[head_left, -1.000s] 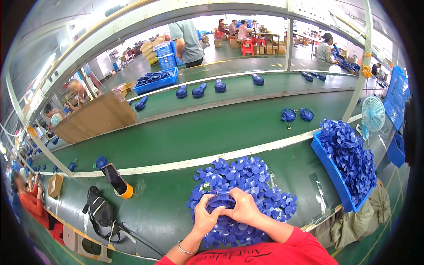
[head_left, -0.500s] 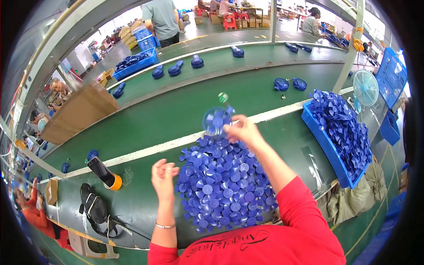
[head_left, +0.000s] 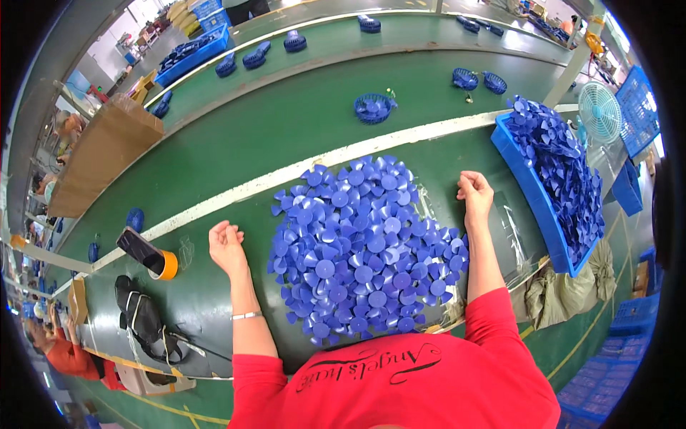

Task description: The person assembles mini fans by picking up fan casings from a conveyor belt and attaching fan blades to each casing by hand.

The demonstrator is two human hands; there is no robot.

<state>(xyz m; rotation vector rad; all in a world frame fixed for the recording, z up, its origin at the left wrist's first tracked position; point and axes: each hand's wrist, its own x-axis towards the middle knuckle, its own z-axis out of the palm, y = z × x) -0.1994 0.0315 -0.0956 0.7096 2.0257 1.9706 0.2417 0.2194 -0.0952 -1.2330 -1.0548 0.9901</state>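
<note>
A wide heap of blue plastic fan blades [head_left: 357, 247] lies on the dark green bench in front of me. My left hand [head_left: 227, 247] hovers left of the heap, its fingers curled in loosely and nothing visible in them. To the right of the heap my right hand [head_left: 476, 196] is raised, fingers bent together, also with nothing showing in it. Beyond the white rail, a round blue fan housing [head_left: 374, 108] rests on the green belt with a fan blade inside and a small circuit board at its rim.
A blue crate [head_left: 532, 189] piled with more blades stands on the right, beside a light-blue fan [head_left: 600, 111]. On the left are a phone on an orange tape roll [head_left: 168, 265] and a black bag [head_left: 143, 314]. Two housings [head_left: 465, 79] sit farther right on the belt.
My right hand has let go of the fan housing, which now lies on the belt, and has drawn back to the right. My left hand has shifted left. The view has tilted downward.
</note>
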